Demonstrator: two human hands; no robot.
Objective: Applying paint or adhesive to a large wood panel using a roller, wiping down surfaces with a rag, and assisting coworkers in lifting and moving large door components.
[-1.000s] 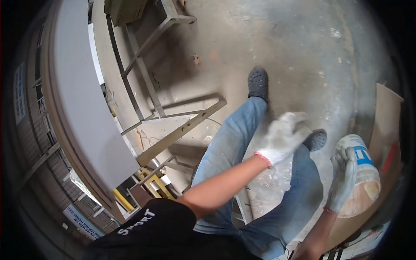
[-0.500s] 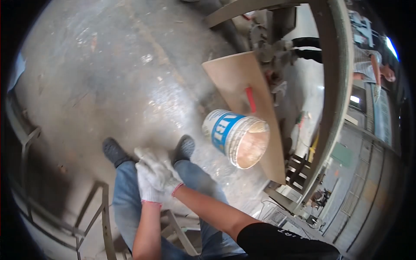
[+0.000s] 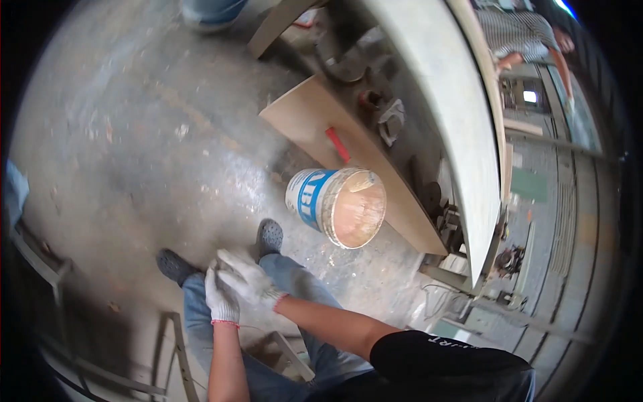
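Both my hands wear white knit gloves with red-edged cuffs and meet above my knees. My left hand (image 3: 222,299) points forward, fingers fairly straight, some of them hidden by the other hand. Slanting in from the right, my right hand (image 3: 249,279) has its fingers stretched out, their tips close to or touching the left glove. I see nothing held in either hand. Beyond them to the right is a white and blue bucket (image 3: 313,194), its mouth toward the right of the view. Pale pinkish paste or residue coats the inside.
Behind the bucket is a tan board (image 3: 395,211) with a red strip-shaped thing (image 3: 337,145) against it. A large pale panel (image 3: 462,114) curves along the right. Metal frames (image 3: 177,348) stand at lower left. A person in a striped top (image 3: 516,33) is at upper right.
My hands have shifted from overlapping, right over left, to more side by side. The view has turned, so bucket and board appear further left. A blue trouser-like shape has entered at the top.
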